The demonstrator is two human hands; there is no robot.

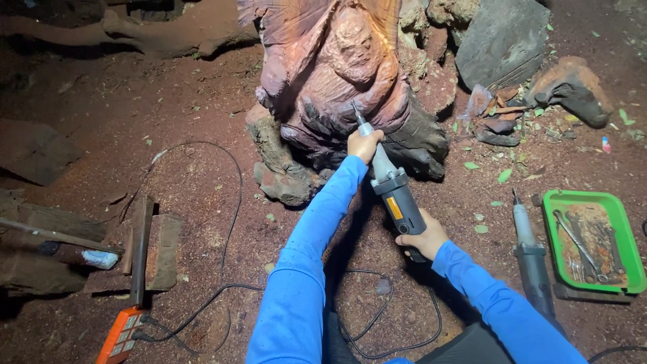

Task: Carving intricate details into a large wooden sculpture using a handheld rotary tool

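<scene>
On the red dirt floor (pixel 189 202), far to the left of the carved wood stump (pixel 344 74), I see an orange power strip (pixel 121 334) with black cables (pixel 229 222) running out of it, and some planks (pixel 145 246) just beside. Closer to the stump, my left hand (pixel 364 144) is closed around the slim metal neck of the die grinder (pixel 391 185), near its bit, and the bit touches the lower front of the carving. The grinder lies slanted between my two hands, its tip at the stump and its body pointing back to me. My right hand (pixel 422 239) is wrapped around the thick grey rear body. I judge this tool is stiff, rather heavy and may kick when the bit bites, so one hand at the neck and one at the rear is the good hold. To the right of the stump, a second grinder (pixel 529 253) lies on the floor, and further right a green tray (pixel 549 222) holds wrenches (pixel 576 239).
</scene>
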